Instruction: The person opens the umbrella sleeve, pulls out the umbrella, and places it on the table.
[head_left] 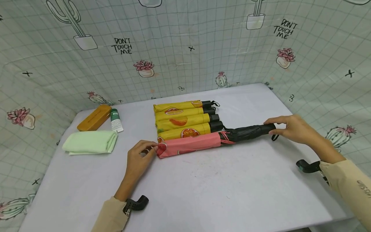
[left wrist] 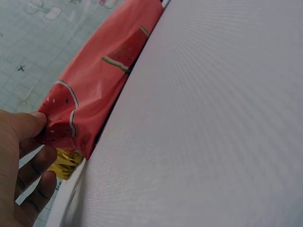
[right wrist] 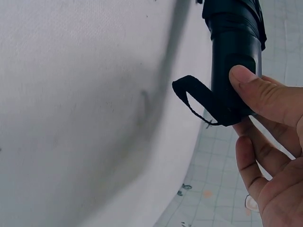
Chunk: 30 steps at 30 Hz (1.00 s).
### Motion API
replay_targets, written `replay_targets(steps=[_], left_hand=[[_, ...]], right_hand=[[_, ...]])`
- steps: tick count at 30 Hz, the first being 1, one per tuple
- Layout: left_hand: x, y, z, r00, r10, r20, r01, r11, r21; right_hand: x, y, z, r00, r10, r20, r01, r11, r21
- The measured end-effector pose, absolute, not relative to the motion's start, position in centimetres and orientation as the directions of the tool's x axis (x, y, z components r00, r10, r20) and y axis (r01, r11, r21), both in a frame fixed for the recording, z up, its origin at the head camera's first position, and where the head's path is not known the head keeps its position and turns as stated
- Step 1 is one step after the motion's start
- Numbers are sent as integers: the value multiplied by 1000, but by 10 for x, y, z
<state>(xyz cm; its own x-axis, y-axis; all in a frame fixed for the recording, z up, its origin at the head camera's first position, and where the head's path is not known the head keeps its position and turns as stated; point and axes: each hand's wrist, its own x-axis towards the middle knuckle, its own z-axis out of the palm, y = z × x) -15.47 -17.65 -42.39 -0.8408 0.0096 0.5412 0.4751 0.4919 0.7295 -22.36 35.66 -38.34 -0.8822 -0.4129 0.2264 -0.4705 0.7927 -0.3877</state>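
Pink sleeve [head_left: 189, 144] lies across the table [head_left: 203, 193], half pulled off a black umbrella [head_left: 246, 132]. His left hand [head_left: 141, 158] pinches the sleeve's closed end; his right hand [head_left: 291, 128] grips the umbrella's handle at the far end. Just behind lie four yellow umbrellas [head_left: 182, 119], then a green cloth [head_left: 90, 142].

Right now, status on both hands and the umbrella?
Left hand pinches pink sleeve end. Right hand grips black umbrella handle. Yellow umbrellas alongside, touching.
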Motion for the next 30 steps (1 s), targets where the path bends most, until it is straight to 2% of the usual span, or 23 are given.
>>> replay_targets(steps=[10,18,30], left_hand=[[-156,-178,-419,-845,14,534,470,496,731],[-172,-191,-446,-859,5,512,444,506,740],[-173,-193,-457,-857,40,515,462,504,730]], right_hand=[[-224,365,-374,-883,-414,221,-469,796,-381],[-224,372,-374,-897,-383,219,-440,818,-369],[-222,384,-376,-910,-365,197,-414,830,-373]])
